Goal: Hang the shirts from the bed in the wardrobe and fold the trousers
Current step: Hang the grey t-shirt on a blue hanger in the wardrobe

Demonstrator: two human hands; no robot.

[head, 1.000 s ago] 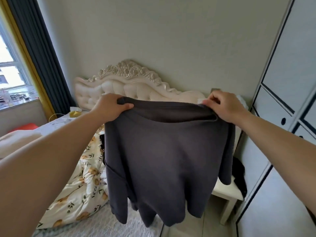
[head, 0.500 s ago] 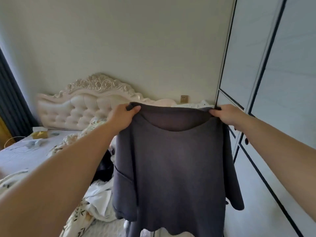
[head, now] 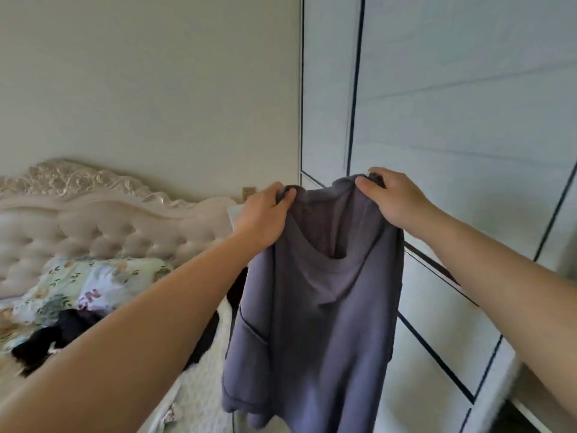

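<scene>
A dark grey shirt [head: 315, 332] hangs in the air in front of me, held by its shoulders. My left hand [head: 262, 217] grips the left shoulder and my right hand [head: 393, 198] grips the right one, with the neckline sagging between them. The white wardrobe [head: 452, 120] with dark lines on its closed doors stands right behind the shirt. On the bed [head: 199, 398] to the left lie dark clothes [head: 59, 335] and a flowered quilt [head: 78, 282].
A cream tufted headboard [head: 93, 220] runs along the plain wall at the left. A wall socket [head: 249, 192] shows just above it. The wardrobe's lower right door edge [head: 530, 414] stands out near the frame corner.
My view has swung right, from the bed to the wardrobe. Both hands have moved closer together, so the shirt's neckline now droops instead of being stretched flat.
</scene>
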